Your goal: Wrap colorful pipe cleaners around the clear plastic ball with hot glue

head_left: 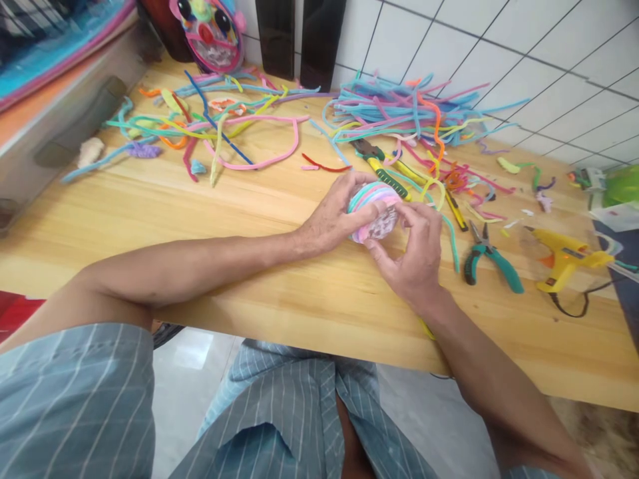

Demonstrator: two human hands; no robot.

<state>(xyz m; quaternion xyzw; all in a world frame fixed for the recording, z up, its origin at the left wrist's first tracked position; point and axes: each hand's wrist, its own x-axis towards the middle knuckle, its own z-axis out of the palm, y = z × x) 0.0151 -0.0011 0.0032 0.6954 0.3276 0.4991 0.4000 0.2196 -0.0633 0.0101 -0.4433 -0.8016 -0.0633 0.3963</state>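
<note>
Both of my hands are closed round a small round piece (375,207) wound from pastel pipe cleaners, pink, teal and lilac, with a clear crinkled face. My left hand (333,214) cups its left side, fingers curled over the top. From the right, my right hand (415,251) pinches its lower edge with thumb and fingers. The piece is held just above the wooden table (200,213), near the middle.
Loose pipe cleaners lie in a left heap (210,126) and a bigger tangle (399,110) at the back. Teal-handled pliers (486,258), a yellow glue gun (566,261) and a yellow-green tool (382,169) sit to the right. A pipe-cleaner face (210,30) leans against the tiled wall.
</note>
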